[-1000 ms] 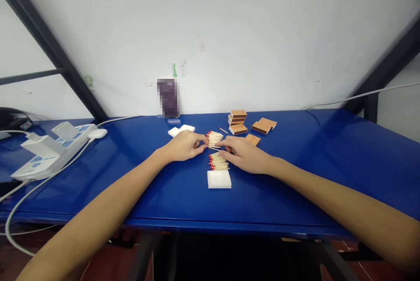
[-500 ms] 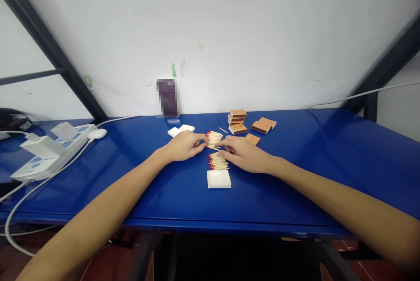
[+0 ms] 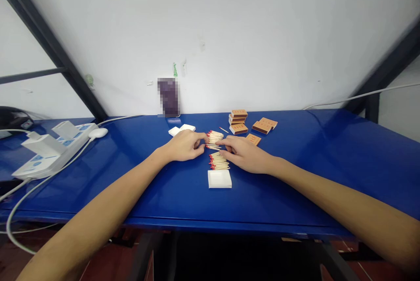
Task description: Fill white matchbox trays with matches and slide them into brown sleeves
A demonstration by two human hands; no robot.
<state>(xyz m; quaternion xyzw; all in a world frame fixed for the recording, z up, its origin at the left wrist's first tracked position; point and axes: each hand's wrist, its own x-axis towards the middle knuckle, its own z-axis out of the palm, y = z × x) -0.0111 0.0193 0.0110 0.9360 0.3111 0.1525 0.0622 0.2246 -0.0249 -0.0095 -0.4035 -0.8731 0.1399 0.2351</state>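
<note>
Fingers point(image 3: 225, 142) nudging unevenly could, to my eye, skew the upper matches point(image 3: 215, 135) or roll one into the lower matches point(image 3: 219, 163), so narrow is the gap. The left hand point(image 3: 185, 145) is half curled by the red heads, whether pinching a match I can't tell; the right hand point(image 3: 243, 154) sits loosely parted, forefinger at the sticks, both rows lying on the worktop point(image 3: 315, 171) beyond the white tray point(image 3: 219, 179)

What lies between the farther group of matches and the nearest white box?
In the head view, the nearer group of matches lies between the farther group and the white box; the right hand also reaches in with its thumb.
</note>
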